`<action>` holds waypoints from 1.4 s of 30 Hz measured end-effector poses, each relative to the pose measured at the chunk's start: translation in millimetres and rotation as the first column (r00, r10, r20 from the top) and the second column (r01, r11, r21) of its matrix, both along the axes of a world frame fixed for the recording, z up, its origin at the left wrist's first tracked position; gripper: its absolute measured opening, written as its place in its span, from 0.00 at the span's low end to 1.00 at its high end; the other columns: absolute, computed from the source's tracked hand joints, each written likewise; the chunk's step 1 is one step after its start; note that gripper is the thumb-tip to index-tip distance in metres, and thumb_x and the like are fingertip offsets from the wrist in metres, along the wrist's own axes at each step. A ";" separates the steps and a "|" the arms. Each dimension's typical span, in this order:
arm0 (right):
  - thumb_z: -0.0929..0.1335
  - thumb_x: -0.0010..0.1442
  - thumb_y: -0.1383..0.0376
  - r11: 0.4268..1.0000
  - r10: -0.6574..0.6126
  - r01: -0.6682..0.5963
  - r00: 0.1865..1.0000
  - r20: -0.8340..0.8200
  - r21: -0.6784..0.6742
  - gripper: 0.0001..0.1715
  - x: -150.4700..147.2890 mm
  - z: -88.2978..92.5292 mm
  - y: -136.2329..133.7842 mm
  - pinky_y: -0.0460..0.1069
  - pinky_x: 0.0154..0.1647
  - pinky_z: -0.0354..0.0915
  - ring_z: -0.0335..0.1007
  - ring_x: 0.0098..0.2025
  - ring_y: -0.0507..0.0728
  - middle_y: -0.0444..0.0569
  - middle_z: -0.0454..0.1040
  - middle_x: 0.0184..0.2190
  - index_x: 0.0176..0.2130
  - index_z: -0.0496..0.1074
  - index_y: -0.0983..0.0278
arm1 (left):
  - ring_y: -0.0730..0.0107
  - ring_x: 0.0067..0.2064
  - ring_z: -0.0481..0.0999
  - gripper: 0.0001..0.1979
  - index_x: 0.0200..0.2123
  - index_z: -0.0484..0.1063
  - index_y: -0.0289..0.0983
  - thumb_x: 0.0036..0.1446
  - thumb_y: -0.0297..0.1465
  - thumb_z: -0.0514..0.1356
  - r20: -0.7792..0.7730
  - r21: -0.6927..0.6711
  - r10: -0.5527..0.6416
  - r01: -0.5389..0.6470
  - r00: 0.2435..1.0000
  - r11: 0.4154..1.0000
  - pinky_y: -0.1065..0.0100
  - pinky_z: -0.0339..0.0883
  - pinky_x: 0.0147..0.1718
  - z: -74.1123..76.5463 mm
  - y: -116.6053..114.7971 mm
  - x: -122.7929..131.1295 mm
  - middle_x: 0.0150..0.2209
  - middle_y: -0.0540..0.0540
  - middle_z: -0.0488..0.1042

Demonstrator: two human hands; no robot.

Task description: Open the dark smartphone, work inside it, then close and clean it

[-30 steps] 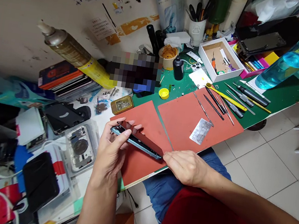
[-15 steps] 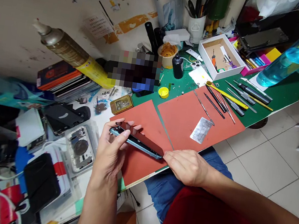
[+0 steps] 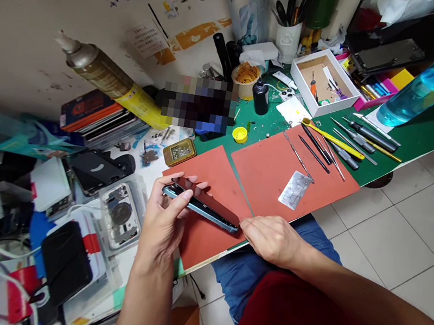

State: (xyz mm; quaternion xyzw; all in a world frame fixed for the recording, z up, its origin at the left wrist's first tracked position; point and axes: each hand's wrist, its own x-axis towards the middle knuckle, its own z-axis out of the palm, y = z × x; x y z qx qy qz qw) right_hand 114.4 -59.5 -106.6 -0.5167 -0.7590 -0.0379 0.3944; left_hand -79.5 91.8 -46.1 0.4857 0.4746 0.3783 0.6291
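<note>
Teal-framed smartphone (image 3: 201, 208) is hovering, tilted on edge, over a green-topped repair bench (image 3: 424, 126) and the near corner of a red silicone work mat (image 3: 208, 243). Its long axis is running from upper left to lower right, with the dark glass facing away. The left hand (image 3: 163, 225) is grasping it, thumb lying along the frame, while the right hand (image 3: 270, 241), open and unclenched, is resting just beside its lower-right end.

Repair mats (image 3: 262, 186) are laid side by side on cutting mat (image 3: 415, 133) | phone (image 3: 201, 207) is held over left mat | metal plate (image 3: 295, 190) is placed on right mat | box (image 3: 336, 99) is set behind mats
</note>
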 end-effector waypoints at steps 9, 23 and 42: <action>0.68 0.75 0.74 0.992 -0.101 0.093 0.989 -0.107 -0.083 0.11 0.3 31.6 -12.5 0.52 0.32 0.68 0.78 0.28 0.55 0.47 0.81 0.29 0.39 0.76 0.66 | 0.46 0.52 0.88 0.30 0.51 0.76 0.44 0.47 0.39 0.82 0.015 0.003 0.074 -0.074 0.997 0.997 0.46 0.80 0.57 2.2 -7.0 2.8 0.51 0.44 0.82; 0.77 0.67 0.51 0.527 -0.604 0.600 0.763 0.232 -0.602 0.27 80.3 45.6 -18.5 0.54 0.34 0.68 0.82 0.40 0.66 0.54 0.79 0.44 0.59 0.77 0.62 | 0.56 0.50 0.89 0.30 0.52 0.76 0.44 0.48 0.38 0.83 0.030 0.099 0.075 -0.077 0.997 0.992 0.61 0.81 0.52 5.2 -15.8 3.4 0.52 0.45 0.81; 0.74 0.68 0.75 0.945 -0.278 0.143 0.827 -0.488 -0.295 0.11 23.8 75.4 -43.6 0.48 0.41 0.78 0.86 0.36 0.55 0.46 0.87 0.37 0.44 0.83 0.59 | 0.54 0.54 0.87 0.28 0.54 0.75 0.44 0.53 0.39 0.80 -0.006 0.181 0.044 -0.042 0.999 0.983 0.53 0.80 0.56 2.6 -23.4 2.5 0.54 0.44 0.78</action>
